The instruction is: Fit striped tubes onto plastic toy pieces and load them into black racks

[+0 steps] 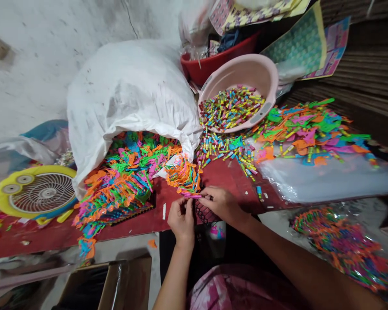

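Thin pink plastic pieces (192, 195) span the gap between my two hands, at the front edge of the red table. My left hand (182, 218) is closed in a pinch at their left end. My right hand (220, 204) pinches the right end with thumb and fingers; the exact shape of the pieces is too small to make out. Just beyond my fingers lies a small stack of orange, green and blue plastic pieces (184, 174). A dark mesh (204, 212) shows below my right hand.
A white sack (132, 86) spills coloured plastic pieces (116, 193) at left, beside a yellow fan (39, 196). A pink basin (268, 73) holds small striped tubes (233, 105). Mixed pieces (307, 129) lie right, near clear plastic bags (317, 178). A cardboard box (129, 280) stands below.
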### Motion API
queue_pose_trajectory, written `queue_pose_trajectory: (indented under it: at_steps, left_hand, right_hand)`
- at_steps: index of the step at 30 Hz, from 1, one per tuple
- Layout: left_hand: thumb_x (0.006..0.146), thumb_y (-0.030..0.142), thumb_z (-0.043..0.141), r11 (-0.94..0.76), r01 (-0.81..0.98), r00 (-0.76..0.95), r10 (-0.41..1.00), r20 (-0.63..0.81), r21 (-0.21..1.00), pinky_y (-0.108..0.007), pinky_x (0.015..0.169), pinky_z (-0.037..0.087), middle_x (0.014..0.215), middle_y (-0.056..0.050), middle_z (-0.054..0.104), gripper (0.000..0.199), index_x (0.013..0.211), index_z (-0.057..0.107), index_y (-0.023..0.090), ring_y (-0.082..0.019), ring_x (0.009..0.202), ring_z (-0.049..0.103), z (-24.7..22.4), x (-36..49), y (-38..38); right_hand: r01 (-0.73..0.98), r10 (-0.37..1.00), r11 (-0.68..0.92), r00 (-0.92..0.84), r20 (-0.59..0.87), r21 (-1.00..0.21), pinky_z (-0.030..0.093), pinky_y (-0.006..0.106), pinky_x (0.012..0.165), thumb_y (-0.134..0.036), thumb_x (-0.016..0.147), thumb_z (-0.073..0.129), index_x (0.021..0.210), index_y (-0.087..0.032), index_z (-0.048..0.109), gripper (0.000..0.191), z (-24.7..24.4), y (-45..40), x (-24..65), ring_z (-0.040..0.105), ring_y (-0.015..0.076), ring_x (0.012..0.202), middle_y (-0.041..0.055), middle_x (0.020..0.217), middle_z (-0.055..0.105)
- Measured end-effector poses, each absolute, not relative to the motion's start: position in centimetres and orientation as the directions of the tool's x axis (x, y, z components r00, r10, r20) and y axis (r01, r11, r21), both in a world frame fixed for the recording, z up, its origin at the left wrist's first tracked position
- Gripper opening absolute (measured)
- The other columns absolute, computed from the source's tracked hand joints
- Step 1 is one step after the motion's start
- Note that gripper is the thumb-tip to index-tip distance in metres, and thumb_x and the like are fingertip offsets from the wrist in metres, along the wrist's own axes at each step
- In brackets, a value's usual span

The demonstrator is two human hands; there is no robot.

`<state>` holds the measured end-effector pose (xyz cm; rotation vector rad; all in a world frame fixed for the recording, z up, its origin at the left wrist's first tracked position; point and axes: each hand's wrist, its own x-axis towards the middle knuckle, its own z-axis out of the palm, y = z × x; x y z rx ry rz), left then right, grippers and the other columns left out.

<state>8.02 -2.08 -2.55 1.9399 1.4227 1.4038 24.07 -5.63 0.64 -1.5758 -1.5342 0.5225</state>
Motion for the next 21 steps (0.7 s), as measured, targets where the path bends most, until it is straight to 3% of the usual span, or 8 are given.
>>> queue_pose_trajectory:
  at_steps: [5, 10, 13, 16, 19, 21]
  left_hand:
    - [0.088, 0.037, 0.064, -0.483, 0.564, 0.067, 0.835, 0.545, 0.670, -0.029, 0.077, 0.052, 0.083, -0.004, 0.070, 0.021, 0.092, 0.069, 0.017, -0.016, 0.078, 0.066, -2.5, 7.9, -1.9]
    - [0.090, 0.041, 0.060, -0.435, 0.549, 0.053, 0.870, 0.489, 0.714, -0.029, 0.076, 0.052, 0.084, -0.004, 0.070, 0.024, 0.092, 0.068, 0.018, -0.016, 0.078, 0.067, -2.7, 7.9, -1.7]
    - [0.090, 0.046, 0.057, -0.396, 0.605, 0.069, 0.890, 0.450, 0.691, -0.030, 0.074, 0.051, 0.083, -0.004, 0.069, 0.029, 0.089, 0.066, 0.018, -0.018, 0.077, 0.065, -2.1, 7.7, -1.9]
    - [0.087, 0.054, 0.056, -0.376, 0.668, 0.084, 0.896, 0.436, 0.642, -0.035, 0.075, 0.049, 0.084, -0.006, 0.066, 0.037, 0.092, 0.064, 0.018, -0.022, 0.080, 0.062, -1.6, 7.7, -2.1]
    - [0.083, 0.059, 0.057, -0.365, 0.747, 0.124, 0.898, 0.422, 0.556, -0.038, 0.077, 0.045, 0.079, -0.007, 0.062, 0.046, 0.096, 0.062, 0.016, -0.025, 0.078, 0.058, -1.3, 7.9, -2.2]
    - [0.082, 0.060, 0.055, -0.385, 0.794, 0.180, 0.888, 0.423, 0.470, -0.038, 0.076, 0.042, 0.073, -0.005, 0.058, 0.046, 0.093, 0.061, 0.016, -0.026, 0.074, 0.055, -1.1, 8.1, -2.1]
  right_hand:
    - [0.689, 0.953, 0.139, 0.101, 0.284, -0.711, 0.037, 0.024, 0.066, -0.027, 0.090, 0.061, 0.073, -0.019, 0.069, 0.021, 0.4, -5.3, 24.0, 0.059, 0.0143, 0.071, 0.0020, 0.073, 0.066]
    - [0.702, 0.952, 0.108, 0.131, 0.276, -0.704, 0.036, 0.023, 0.066, -0.027, 0.091, 0.060, 0.074, -0.019, 0.070, 0.022, 0.6, -5.5, 23.1, 0.058, 0.0135, 0.071, 0.0012, 0.073, 0.065]
    - [0.698, 0.940, 0.132, 0.138, 0.313, -0.704, 0.039, 0.023, 0.067, -0.022, 0.088, 0.061, 0.087, -0.021, 0.073, 0.012, 1.0, -6.6, 23.0, 0.059, 0.0137, 0.074, 0.0013, 0.079, 0.066]
    - [0.684, 0.912, 0.165, 0.169, 0.375, -0.711, 0.044, 0.023, 0.072, -0.020, 0.088, 0.058, 0.104, -0.022, 0.071, 0.020, 1.2, -8.0, 26.0, 0.061, 0.0139, 0.079, 0.0023, 0.090, 0.068]
    - [0.737, 0.843, 0.044, 0.334, 0.420, -0.675, 0.045, 0.027, 0.081, -0.023, 0.092, 0.051, 0.104, -0.022, 0.071, 0.023, 1.4, -9.5, 33.1, 0.063, 0.0166, 0.088, 0.0040, 0.097, 0.070]
    - [0.753, 0.719, -0.151, 0.528, 0.452, -0.640, 0.045, 0.030, 0.078, -0.026, 0.090, 0.050, 0.099, -0.020, 0.071, 0.023, 1.6, -10.4, 38.9, 0.062, 0.0190, 0.086, 0.0063, 0.098, 0.070]
